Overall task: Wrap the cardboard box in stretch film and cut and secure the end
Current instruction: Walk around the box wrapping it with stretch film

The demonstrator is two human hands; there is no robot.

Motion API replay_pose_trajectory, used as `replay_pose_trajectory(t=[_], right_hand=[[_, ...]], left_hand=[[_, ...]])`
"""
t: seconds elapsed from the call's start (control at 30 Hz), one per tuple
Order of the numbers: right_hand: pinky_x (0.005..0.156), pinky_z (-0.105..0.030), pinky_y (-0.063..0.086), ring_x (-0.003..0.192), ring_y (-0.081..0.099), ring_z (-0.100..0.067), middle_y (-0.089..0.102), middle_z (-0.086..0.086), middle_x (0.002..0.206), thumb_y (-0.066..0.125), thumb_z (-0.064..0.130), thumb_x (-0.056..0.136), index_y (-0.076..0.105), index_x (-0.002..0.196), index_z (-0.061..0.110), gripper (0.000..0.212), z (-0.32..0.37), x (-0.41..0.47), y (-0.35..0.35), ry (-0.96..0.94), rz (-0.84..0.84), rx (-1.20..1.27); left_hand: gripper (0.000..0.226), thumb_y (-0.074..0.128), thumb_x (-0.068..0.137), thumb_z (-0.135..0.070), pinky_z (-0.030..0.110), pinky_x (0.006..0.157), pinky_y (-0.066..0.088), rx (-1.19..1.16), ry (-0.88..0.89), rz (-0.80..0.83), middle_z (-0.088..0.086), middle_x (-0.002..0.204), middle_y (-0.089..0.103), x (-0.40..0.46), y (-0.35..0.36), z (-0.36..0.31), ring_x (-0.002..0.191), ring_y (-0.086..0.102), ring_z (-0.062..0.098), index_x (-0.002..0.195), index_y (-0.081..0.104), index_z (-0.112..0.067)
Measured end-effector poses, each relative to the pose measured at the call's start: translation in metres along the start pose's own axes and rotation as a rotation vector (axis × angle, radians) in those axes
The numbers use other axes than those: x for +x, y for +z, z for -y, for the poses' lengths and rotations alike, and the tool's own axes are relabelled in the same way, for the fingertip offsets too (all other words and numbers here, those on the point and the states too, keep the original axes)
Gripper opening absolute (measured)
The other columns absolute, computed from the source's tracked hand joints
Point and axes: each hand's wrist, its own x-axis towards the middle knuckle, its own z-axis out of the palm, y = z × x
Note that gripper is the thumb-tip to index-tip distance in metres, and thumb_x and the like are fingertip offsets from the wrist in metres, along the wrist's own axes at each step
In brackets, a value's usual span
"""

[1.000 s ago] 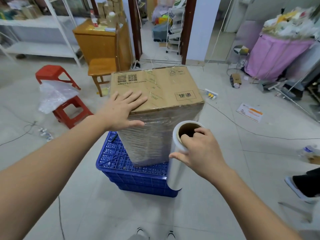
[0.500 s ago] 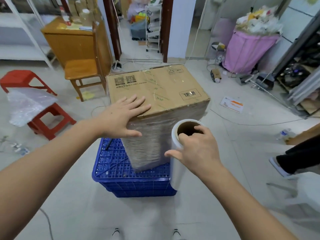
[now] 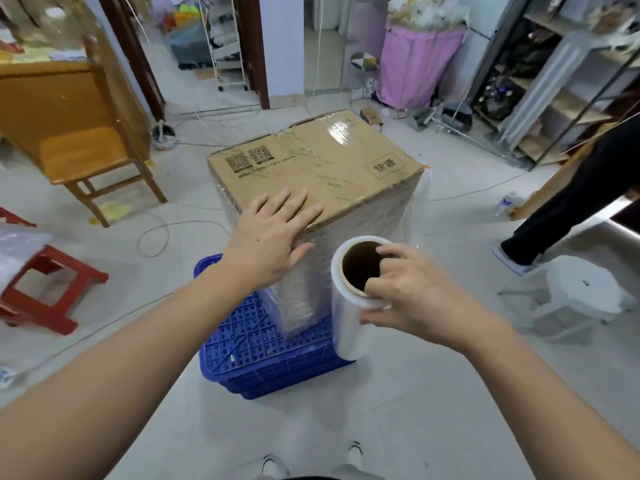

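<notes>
Pale tiled floor [image 3: 433, 393], cluttered room, cables trailing across it. Blue plastic crate [image 3: 263, 355] sits on the floor below both wrists; the cardboard box [image 3: 322, 161] stands upright on it, its sides clouded with layers of stretch film.

Left hand [image 3: 273, 237] lies flat on the box's near top corner, fingers [image 3: 294, 206] straight and spread, thumb pressed against the wrapped side just under the edge. Right hand [image 3: 412, 289] grips the film roll [image 3: 349, 306] at its top end: fingertips hooked over the rim into the brown core, thumb clamped on the outside. Roll hangs upright, just beside the box's near corner, right of the left thumb; a thin sheet of film runs from it toward the box.

Beyond the left fingertips: wooden chair [image 3: 86, 164] and a wooden desk behind it, doorway further back. Left of the left wrist: red stool [image 3: 52, 299] with crumpled plastic on it. Right of the right hand: white stool [image 3: 581, 292], close; past it another person's dark-trousered leg [image 3: 568, 206] and shoe. Pink hamper [image 3: 415, 67] and metal shelving [image 3: 554, 81] along the far right. Wearer's shoe tips at the bottom edge.
</notes>
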Motion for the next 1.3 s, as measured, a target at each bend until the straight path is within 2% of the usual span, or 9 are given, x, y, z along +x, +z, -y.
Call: replay_pose_trajectory(t=[0.2, 0.37, 0.47, 0.53, 0.67, 0.9, 1.1, 1.2, 1.3], right_hand=[[0.113, -0.036, 0.031, 0.066, 0.042, -0.017, 0.037, 0.012, 0.060, 0.076, 0.032, 0.079, 0.041, 0.071, 0.023, 0.037, 0.016, 0.016, -0.011, -0.015, 0.157, 0.026], [0.104, -0.026, 0.022, 0.104, 0.059, -0.023, 0.053, 0.005, 0.072, 0.053, 0.040, 0.092, 0.046, 0.088, 0.019, 0.023, 0.048, 0.020, -0.022, 0.128, 0.250, -0.058], [0.113, -0.035, 0.028, 0.064, 0.055, -0.020, 0.046, 0.006, 0.054, 0.049, 0.075, 0.081, 0.046, 0.075, 0.018, 0.057, 0.062, 0.028, -0.007, 0.273, 0.147, -0.084], [0.110, -0.038, 0.031, 0.053, 0.050, -0.020, 0.046, 0.006, 0.049, 0.050, 0.078, 0.079, 0.048, 0.070, 0.017, 0.062, 0.063, 0.031, 0.006, 0.318, 0.094, -0.107], [0.087, -0.040, 0.043, 0.053, 0.048, -0.020, 0.053, 0.004, 0.051, 0.074, 0.059, 0.076, 0.050, 0.066, 0.019, 0.047, 0.063, 0.028, 0.015, 0.299, 0.062, -0.154], [0.064, -0.036, 0.028, 0.052, 0.039, -0.019, 0.036, 0.006, 0.056, 0.075, 0.034, 0.080, 0.040, 0.079, 0.020, 0.037, 0.082, 0.025, 0.012, 0.430, 0.249, -0.186], [0.062, -0.035, 0.030, 0.047, 0.045, -0.019, 0.049, 0.003, 0.052, 0.048, 0.080, 0.082, 0.038, 0.074, 0.017, 0.064, 0.088, 0.053, 0.019, 0.670, 0.140, -0.209], [0.055, -0.030, 0.024, 0.040, 0.029, -0.019, 0.043, 0.001, 0.040, 0.074, 0.069, 0.068, 0.032, 0.064, 0.017, 0.067, 0.087, 0.063, 0.022, 0.706, 0.066, -0.263], [0.052, -0.029, 0.032, 0.053, 0.028, -0.020, 0.036, 0.002, 0.042, 0.085, 0.054, 0.060, 0.027, 0.064, 0.020, 0.067, 0.089, 0.064, 0.030, 0.617, -0.002, -0.189]], left_hand=[[0.065, 0.043, 0.100, -0.060, 0.048, 0.121, 0.025, -0.020, -0.019, -0.012, 0.002, 0.166, 0.033, -0.001, -0.001, -0.002, 0.152, 0.031, 0.029, 0.159, 0.032, -0.035], [0.066, 0.045, 0.100, -0.060, 0.048, 0.123, 0.023, -0.020, -0.027, -0.002, 0.001, 0.167, 0.031, 0.000, -0.003, -0.004, 0.153, 0.029, 0.028, 0.160, 0.030, -0.036], [0.066, 0.046, 0.100, -0.060, 0.048, 0.123, 0.023, -0.032, -0.040, 0.004, 0.000, 0.167, 0.030, -0.002, -0.004, -0.006, 0.153, 0.028, 0.027, 0.160, 0.030, -0.036], [0.068, 0.047, 0.100, -0.061, 0.048, 0.123, 0.021, -0.037, -0.045, 0.008, -0.001, 0.168, 0.028, -0.002, -0.004, -0.007, 0.154, 0.027, 0.026, 0.160, 0.029, -0.037], [0.077, 0.051, 0.094, -0.068, 0.047, 0.125, 0.015, -0.076, -0.039, 0.028, -0.005, 0.170, 0.020, -0.004, -0.005, -0.004, 0.156, 0.020, 0.024, 0.161, 0.023, -0.041], [0.121, 0.047, 0.067, -0.099, 0.045, 0.127, -0.003, -0.147, 0.150, 0.228, -0.007, 0.171, -0.011, 0.002, -0.018, 0.024, 0.158, -0.007, 0.020, 0.161, -0.006, -0.045], [0.121, 0.050, 0.069, -0.098, 0.049, 0.127, -0.004, -0.078, 0.489, 0.266, -0.009, 0.171, -0.014, 0.027, -0.024, 0.073, 0.158, -0.010, 0.018, 0.159, -0.015, -0.048], [0.118, 0.045, 0.070, -0.099, 0.051, 0.128, -0.002, -0.084, 0.568, 0.226, -0.008, 0.172, -0.010, 0.035, -0.018, 0.082, 0.158, -0.007, 0.020, 0.160, -0.011, -0.047], [0.118, 0.041, 0.069, -0.101, 0.050, 0.128, -0.001, -0.085, 0.583, 0.183, -0.007, 0.172, -0.005, 0.035, -0.010, 0.082, 0.159, -0.002, 0.021, 0.161, -0.007, -0.046]])
